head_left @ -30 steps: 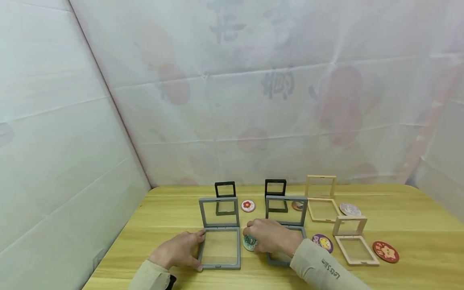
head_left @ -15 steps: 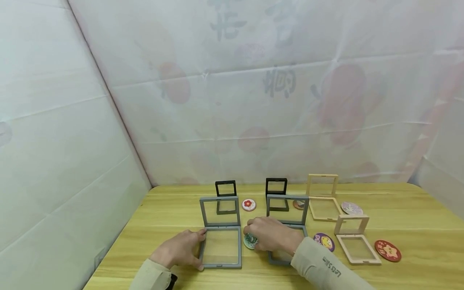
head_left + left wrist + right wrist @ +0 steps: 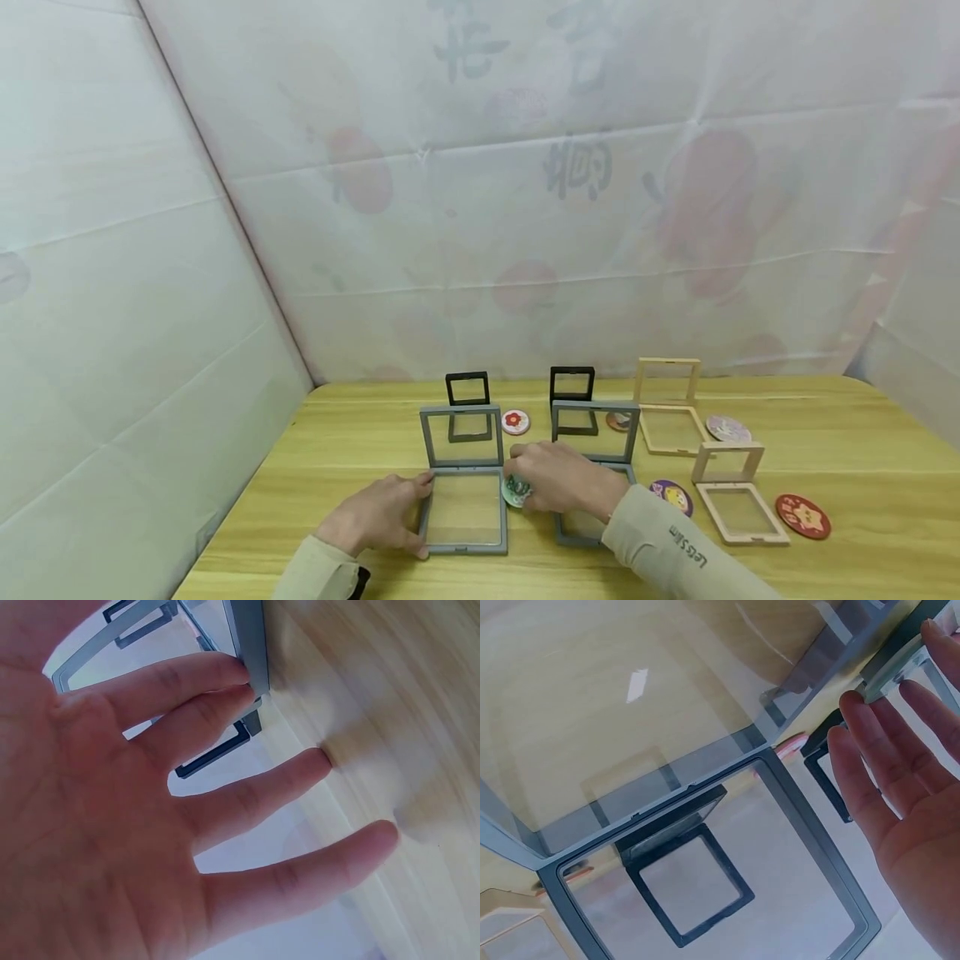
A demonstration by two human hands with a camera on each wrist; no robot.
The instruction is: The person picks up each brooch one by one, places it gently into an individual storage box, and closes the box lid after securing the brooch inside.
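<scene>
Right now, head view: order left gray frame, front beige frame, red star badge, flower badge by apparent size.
Largest to smallest:
left gray frame
front beige frame
red star badge
flower badge

A yellow wood-grain table (image 3: 360, 425) bears six open frames, each with one half flat and the other raised. Nearest at left lies the left grey frame (image 3: 465, 470), then the right grey frame (image 3: 609, 460); behind them sit the left black frame (image 3: 467, 402) and right black frame (image 3: 572, 397). Far right is the yellow frame (image 3: 667, 407), nearer the beige frame (image 3: 726, 481). Round discs lie flat among them: flower (image 3: 516, 422), brown (image 3: 618, 422), lilac (image 3: 728, 429), purple (image 3: 672, 498), and, farthest right, red (image 3: 803, 517).
</scene>
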